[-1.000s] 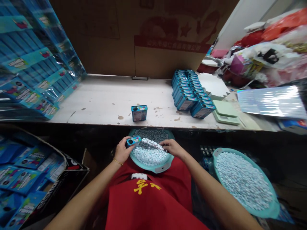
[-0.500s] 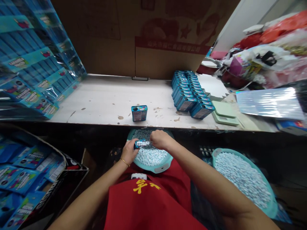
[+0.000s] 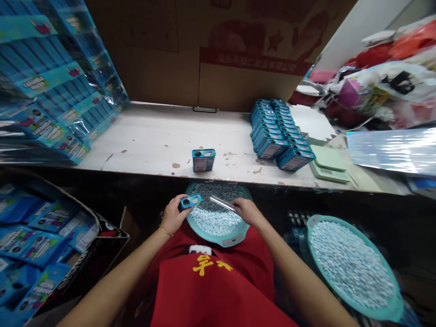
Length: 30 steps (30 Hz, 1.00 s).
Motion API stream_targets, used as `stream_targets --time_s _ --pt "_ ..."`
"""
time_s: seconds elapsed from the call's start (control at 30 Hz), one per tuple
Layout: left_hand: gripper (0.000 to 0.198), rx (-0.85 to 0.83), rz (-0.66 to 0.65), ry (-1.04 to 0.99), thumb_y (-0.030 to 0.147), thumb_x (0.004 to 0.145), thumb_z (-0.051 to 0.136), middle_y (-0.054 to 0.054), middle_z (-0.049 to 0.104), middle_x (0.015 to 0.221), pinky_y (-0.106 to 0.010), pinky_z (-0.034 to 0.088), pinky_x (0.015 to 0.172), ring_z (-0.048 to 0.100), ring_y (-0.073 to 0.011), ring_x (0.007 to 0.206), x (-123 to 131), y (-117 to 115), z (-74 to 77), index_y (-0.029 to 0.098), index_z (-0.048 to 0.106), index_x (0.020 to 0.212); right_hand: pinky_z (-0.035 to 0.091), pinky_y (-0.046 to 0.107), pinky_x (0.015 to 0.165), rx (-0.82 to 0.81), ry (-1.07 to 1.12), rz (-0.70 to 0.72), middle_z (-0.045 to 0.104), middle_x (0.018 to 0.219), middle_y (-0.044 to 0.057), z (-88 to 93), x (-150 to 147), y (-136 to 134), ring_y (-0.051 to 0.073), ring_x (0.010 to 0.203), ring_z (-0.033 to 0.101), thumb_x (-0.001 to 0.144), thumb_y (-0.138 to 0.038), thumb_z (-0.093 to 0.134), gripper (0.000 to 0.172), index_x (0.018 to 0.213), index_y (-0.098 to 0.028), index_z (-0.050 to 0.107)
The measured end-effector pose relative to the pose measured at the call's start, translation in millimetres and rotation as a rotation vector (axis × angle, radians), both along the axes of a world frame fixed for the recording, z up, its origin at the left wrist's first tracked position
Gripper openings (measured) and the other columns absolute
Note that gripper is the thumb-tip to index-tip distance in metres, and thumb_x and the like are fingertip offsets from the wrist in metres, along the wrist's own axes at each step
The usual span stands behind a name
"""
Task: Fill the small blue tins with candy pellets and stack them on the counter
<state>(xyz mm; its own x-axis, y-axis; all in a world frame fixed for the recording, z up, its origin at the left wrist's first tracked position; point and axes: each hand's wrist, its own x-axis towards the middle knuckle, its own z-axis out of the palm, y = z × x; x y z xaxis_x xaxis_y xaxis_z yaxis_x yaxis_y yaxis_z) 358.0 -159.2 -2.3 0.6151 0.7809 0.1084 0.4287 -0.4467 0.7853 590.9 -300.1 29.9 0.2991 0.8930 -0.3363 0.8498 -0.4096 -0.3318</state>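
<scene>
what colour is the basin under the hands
Teal; the basin shows best in the head view.

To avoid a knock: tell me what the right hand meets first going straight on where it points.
Probably the small blue box held in the left hand: the right hand and its clear trough point left at it over the teal basin. Depth unclear.

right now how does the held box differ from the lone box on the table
The held box is gripped by the left hand; the lone box stands free on the table. The held box lies tilted, broad face up; the lone box is upright. The held box is near the trough in the right hand; the lone box is not. Both are blue with a dark spot.
</scene>
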Motion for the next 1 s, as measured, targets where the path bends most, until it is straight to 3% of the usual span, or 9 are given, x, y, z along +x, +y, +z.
stream_targets --time_s 0.1,0.2,0.33,0.53,0.67,0.83,1.0 --pt "0.038 -0.021 0.013 -0.023 0.03 0.068 0.058 -0.004 0.058 0.097 -0.031 0.042 0.08 0.054 -0.0175 0.089 -2.6 1.7 -4.6 0.02 0.05 0.104 0.04 0.026 0.072 -0.094 -0.139 -0.074 0.06 0.098 0.011 -43.9 -19.7 5.5 0.018 0.088 0.056 0.08 -0.009 0.032 0.031 0.097 -0.013 0.057" --pt "0.04 -0.065 0.034 -0.025 0.033 0.068 0.057 -0.004 0.059 0.095 -0.031 0.043 0.079 0.056 -0.0168 0.085 -2.6 0.8 -5.9 0.019 0.049 0.104 0.04 0.027 0.072 -0.099 -0.118 -0.025 0.06 0.098 0.013 -69.7 -48.8 12.2 0.019 0.089 0.055 0.08 -0.007 0.029 0.034 0.098 -0.012 0.057" --pt "0.042 -0.111 0.05 -0.011 0.036 0.067 0.058 -0.003 0.061 0.09 -0.03 0.044 0.076 0.057 -0.016 0.08 -3.2 0.9 -2.7 0.018 0.05 0.103 0.04 0.027 0.076 -0.051 0.044 0.042 0.062 0.099 0.01 -83.3 -64.9 12.9 0.021 0.093 0.054 0.078 -0.01 0.036 0.031 0.095 -0.017 0.061" --pt "0.041 -0.125 0.085 -0.038 0.039 0.065 0.059 -0.002 0.062 0.088 -0.028 0.045 0.073 0.058 -0.0153 0.078 -2.0 1.7 -2.6 0.019 0.052 0.101 0.04 0.024 0.076 -0.026 0.26 0.01 0.065 0.092 0.004 -87.0 -39.6 4.9 0.017 0.087 0.056 0.072 -0.012 0.045 0.027 0.09 -0.018 0.065" --pt "0.04 -0.137 0.082 -0.067 0.037 0.066 0.059 -0.002 0.062 0.089 -0.027 0.045 0.073 0.057 -0.015 0.078 0.8 2.0 -6.0 0.018 0.052 0.101 0.04 0.02 0.073 0.024 0.339 -0.002 0.065 0.088 0.003 -67.7 -22.3 -5.2 0.013 0.083 0.056 0.071 -0.01 0.044 0.029 0.092 -0.014 0.064" --pt "0.036 -0.07 0.027 -0.032 0.03 0.067 0.058 -0.003 0.06 0.091 -0.029 0.044 0.076 0.057 -0.0157 0.082 10.2 0.4 -8.3 0.019 0.052 0.101 0.042 0.022 0.069 0.175 0.463 -0.041 0.064 0.083 0.003 -15.1 -3.7 -11.5 0.013 0.076 0.056 0.073 -0.016 0.044 0.025 0.087 -0.015 0.064" --pt "0.034 0.048 -0.057 0.075 0.021 0.066 0.056 -0.004 0.059 0.091 -0.03 0.043 0.078 0.055 -0.0181 0.086 24.0 -7.5 -7.2 0.02 0.053 0.1 0.04 0.022 0.072 0.149 0.206 0.088 0.063 0.087 0.003 40.7 -8.5 5.2 0.014 0.084 0.055 0.075 -0.016 0.042 0.028 0.09 -0.021 0.065"
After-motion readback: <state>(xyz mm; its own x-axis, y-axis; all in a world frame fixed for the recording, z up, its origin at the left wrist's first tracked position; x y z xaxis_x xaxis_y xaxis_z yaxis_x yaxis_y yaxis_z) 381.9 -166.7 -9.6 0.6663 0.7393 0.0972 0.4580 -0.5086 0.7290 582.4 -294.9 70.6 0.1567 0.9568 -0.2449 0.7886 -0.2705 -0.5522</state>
